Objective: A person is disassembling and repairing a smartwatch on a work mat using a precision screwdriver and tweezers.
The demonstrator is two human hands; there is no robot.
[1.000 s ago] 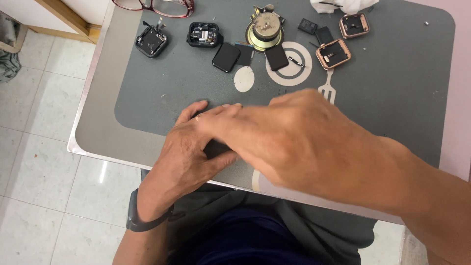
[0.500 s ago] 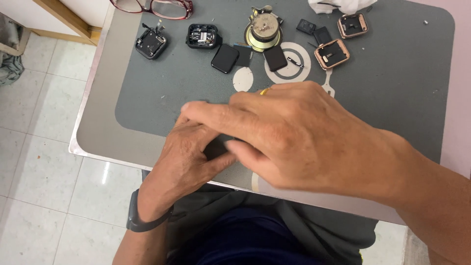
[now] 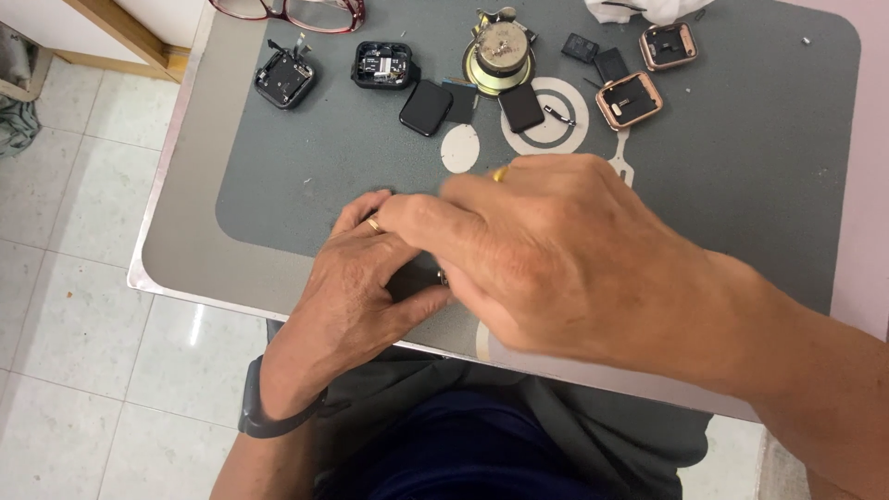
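Observation:
My left hand (image 3: 356,278) rests at the near edge of the grey work mat (image 3: 741,157), its thumb and fingers closed around a small dark object (image 3: 417,276) that is mostly hidden. My right hand (image 3: 565,255) lies over the left one and covers most of that object; its fingers are curled, with a yellow tip (image 3: 500,173) showing above the knuckles. What the right hand grips cannot be seen. A dark band (image 3: 264,417) is on my left wrist.
Along the far side of the mat lie two black watch casings (image 3: 285,76), black screens (image 3: 426,106), a round brass-coloured part (image 3: 500,54), two rose-gold watch cases (image 3: 630,99), small dark parts and red-framed glasses (image 3: 296,11). The table edge (image 3: 176,282) borders a tiled floor on the left.
My right hand has shifted slightly left and up over the left hand. The left hand has stayed in place on the dark object.

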